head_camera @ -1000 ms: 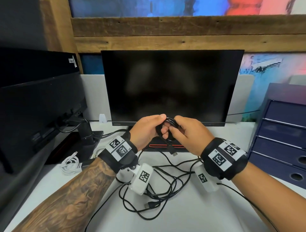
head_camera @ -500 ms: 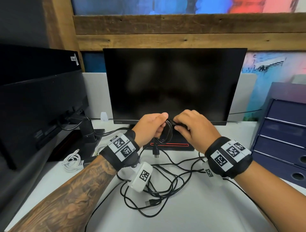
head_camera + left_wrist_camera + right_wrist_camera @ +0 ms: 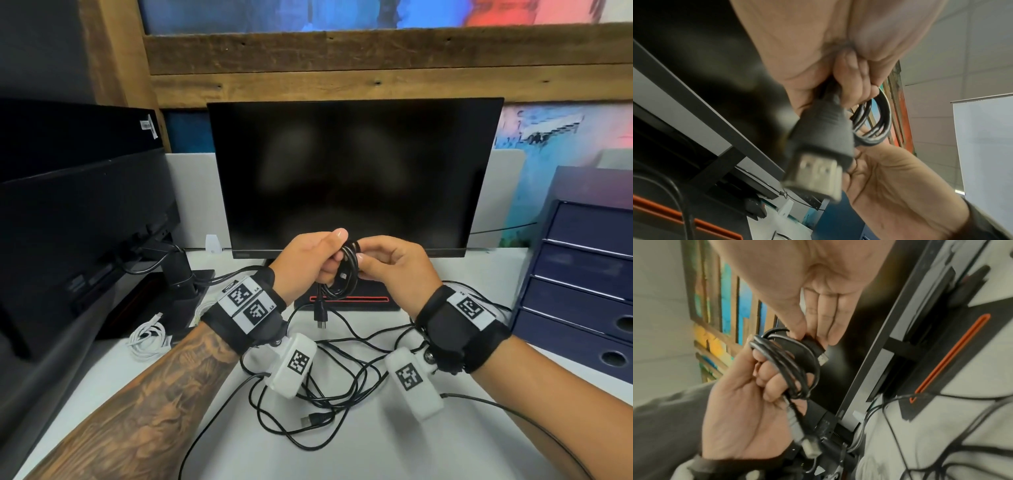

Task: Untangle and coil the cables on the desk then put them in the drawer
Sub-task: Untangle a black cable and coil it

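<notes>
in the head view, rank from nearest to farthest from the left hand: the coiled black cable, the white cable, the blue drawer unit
1. The coiled black cable: gripped in the left hand itself, in front of the monitor.
2. The white cable: on the desk, down to the left by the monitor stand.
3. The blue drawer unit: far right edge of the desk.

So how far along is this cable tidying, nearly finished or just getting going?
Early on, it seems. In hand: the left hand grips a small coil of black cable, and the right hand pinches one plug end at its top. Left: the loose tangle of black cables still sprawls on the white desk, and the dark blue drawer unit looks shut.
</notes>
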